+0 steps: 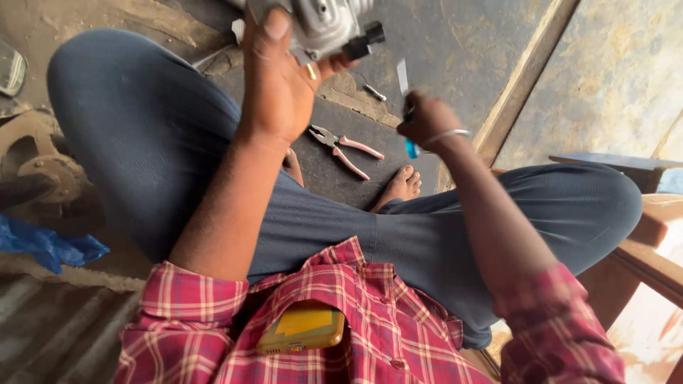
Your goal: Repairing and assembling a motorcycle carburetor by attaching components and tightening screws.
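Observation:
My left hand [279, 78] is raised at the top of the view and grips a silver metal engine part [324, 25] with a black fitting on its right side. My right hand [427, 119], with a thin bangle on the wrist, is closed on a screwdriver [407, 107] that has a blue handle and a flat metal blade pointing up. The screwdriver's tip is a short way right of the metal part and apart from it. I sit with knees spread, in dark blue trousers and a red checked shirt.
Pink-handled pliers [346, 148] lie on the dark floor between my feet. A small metal bolt [374, 92] lies above them. Rusty machine parts [39, 167] and a blue plastic bag [46, 247] sit at left. A wooden bench [651, 249] is at right. A yellow phone [302, 327] is in my shirt pocket.

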